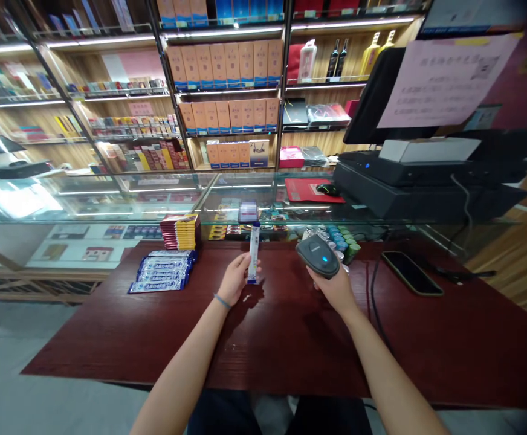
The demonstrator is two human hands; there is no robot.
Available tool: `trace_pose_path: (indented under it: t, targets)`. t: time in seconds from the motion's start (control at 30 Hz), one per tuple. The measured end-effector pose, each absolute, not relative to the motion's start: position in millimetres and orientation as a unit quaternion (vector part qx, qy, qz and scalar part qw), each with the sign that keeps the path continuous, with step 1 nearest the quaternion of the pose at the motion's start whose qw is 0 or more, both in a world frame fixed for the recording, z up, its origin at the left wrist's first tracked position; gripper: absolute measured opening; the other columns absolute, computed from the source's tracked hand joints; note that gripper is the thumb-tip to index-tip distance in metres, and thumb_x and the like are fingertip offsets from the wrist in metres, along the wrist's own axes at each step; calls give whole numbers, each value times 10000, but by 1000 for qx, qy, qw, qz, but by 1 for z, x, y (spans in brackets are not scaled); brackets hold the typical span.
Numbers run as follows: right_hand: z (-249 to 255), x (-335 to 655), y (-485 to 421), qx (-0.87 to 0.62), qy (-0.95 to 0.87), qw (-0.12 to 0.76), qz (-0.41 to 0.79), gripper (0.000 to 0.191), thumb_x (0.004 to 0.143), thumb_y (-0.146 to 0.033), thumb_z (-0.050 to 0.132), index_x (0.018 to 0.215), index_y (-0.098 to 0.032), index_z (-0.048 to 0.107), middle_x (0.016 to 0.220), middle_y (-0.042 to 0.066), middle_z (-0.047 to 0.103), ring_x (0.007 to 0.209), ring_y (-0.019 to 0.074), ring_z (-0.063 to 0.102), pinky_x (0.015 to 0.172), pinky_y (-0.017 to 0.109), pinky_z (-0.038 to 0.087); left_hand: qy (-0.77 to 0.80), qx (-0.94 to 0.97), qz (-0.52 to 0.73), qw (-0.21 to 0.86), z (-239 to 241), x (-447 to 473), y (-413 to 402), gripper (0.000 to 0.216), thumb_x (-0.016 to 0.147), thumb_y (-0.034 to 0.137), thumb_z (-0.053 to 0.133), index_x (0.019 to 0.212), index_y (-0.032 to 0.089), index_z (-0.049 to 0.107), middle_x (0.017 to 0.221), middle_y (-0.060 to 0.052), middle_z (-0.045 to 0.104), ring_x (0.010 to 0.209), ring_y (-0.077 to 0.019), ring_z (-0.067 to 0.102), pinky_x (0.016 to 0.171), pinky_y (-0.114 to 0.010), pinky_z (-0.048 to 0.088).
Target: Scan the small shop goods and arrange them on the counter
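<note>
My left hand is closed on a slim white and blue packet, held upright above the dark red counter. My right hand grips a dark grey barcode scanner with a blue light on top, its head turned toward the packet. The two hands are about a hand's width apart. A blue band circles my left wrist.
Blue and white packets lie in a stack at the left, with a pile of red and yellow packs behind. A black phone lies at the right by a cable. A till with screen stands on the glass showcase. Shelves of boxes fill the back.
</note>
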State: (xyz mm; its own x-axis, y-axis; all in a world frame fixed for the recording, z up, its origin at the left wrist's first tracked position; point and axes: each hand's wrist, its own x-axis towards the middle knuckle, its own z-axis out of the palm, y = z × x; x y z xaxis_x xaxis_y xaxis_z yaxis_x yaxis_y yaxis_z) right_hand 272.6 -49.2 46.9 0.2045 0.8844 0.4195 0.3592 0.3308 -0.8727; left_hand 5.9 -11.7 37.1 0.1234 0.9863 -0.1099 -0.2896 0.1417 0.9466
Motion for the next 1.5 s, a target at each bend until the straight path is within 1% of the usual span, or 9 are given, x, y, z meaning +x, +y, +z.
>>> trace_pose_path:
  t: [0.1,0.23,0.33,0.43,0.6,1.0,1.13,1.27,1.5]
  targets:
    - [46,270,-49,-517,-602,559,241,509,816,-453,765,1215,-209,565,935,82,745,877,280,732,771,413,612,362,255,507,739,46,0,-11,256,993,364,613,1113,143,662,1019,-93,733,723,-136,693,646,-272,596]
    - [39,268,-49,-489,-653,522,249,581,796,-362,780,1306,-232,534,1155,90,729,1034,270,714,952,434,567,348,208,495,768,49,-4,-9,286,1038,353,535,1073,107,677,979,-95,726,712,-120,687,628,-247,609]
    - [35,268,-50,-484,-681,480,267,665,775,-309,788,1370,-251,497,1247,86,709,1095,264,700,978,415,547,346,209,490,772,44,-6,-7,292,1037,361,538,1086,112,682,1013,-97,725,724,-120,687,633,-251,614]
    - [32,268,-52,-490,-696,448,275,618,781,-330,777,1343,-256,532,1225,83,727,1088,276,710,954,411,554,343,215,491,771,39,-7,-6,276,1018,371,581,1124,135,677,1048,-94,723,736,-120,689,646,-255,615]
    - [31,268,-53,-510,-705,420,258,438,753,-362,769,1152,-257,622,996,64,779,1005,320,745,893,425,572,354,223,484,769,35,-9,-4,297,996,388,620,1108,120,682,1026,-106,722,728,-121,685,653,-255,613]
    - [30,268,-53,-510,-685,442,276,508,772,-359,765,1236,-267,579,1099,48,757,986,267,724,870,383,558,338,211,483,780,41,-9,-6,275,1020,375,573,1080,133,688,1035,-88,720,755,-123,690,686,-274,619]
    - [28,269,-49,-497,-695,446,267,482,777,-359,747,1224,-258,598,1086,50,756,972,262,722,859,374,560,344,224,525,746,42,-9,-6,248,975,366,653,1128,171,663,1046,-73,723,808,-147,718,784,-338,635]
    - [25,269,-46,-493,-688,468,255,478,769,-388,747,1202,-243,607,1027,55,762,937,266,722,854,388,567,349,254,596,677,54,-15,-3,347,913,377,735,1190,203,618,1044,-54,708,890,-180,747,825,-360,636]
    - [14,274,-40,-482,-699,469,241,534,791,-394,733,1283,-253,582,1140,75,745,1009,277,716,896,395,559,418,378,689,456,78,-75,-4,493,790,432,827,1189,245,607,1130,-41,678,1023,-215,735,800,-297,593]
